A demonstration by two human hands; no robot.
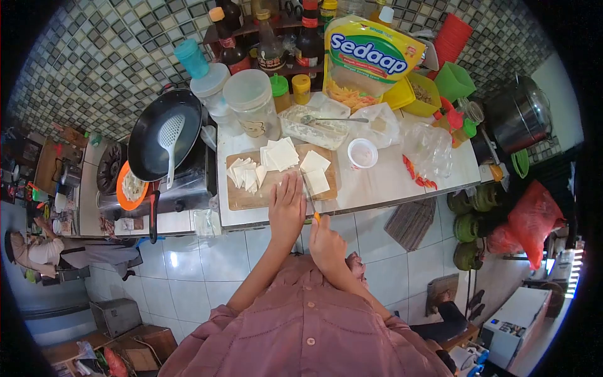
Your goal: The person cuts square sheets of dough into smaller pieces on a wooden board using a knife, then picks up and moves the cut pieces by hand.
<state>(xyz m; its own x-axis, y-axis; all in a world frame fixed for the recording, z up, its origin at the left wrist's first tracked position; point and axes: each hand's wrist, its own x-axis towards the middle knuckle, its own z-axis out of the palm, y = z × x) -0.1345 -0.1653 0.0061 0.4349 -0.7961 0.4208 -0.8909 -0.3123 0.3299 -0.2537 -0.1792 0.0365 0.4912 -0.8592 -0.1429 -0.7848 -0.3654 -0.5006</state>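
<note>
My left hand [286,207] lies flat, fingers together, on the near edge of a wooden cutting board [242,198]. My right hand [326,242] is shut on a knife [310,200] with an orange handle, its blade reaching onto the board beside my left hand. White square dough sheets [279,154] are stacked at the board's far side. Folded white pieces [246,174] lie at its left. Two more squares [316,171] rest at its right.
A clear tub with filling and a spoon [314,124] and a small white bowl [362,152] sit behind the board. Left is a stove with a black wok and white skimmer [164,133]. Jars, sauce bottles and a Sedaap bag [367,53] line the tiled wall.
</note>
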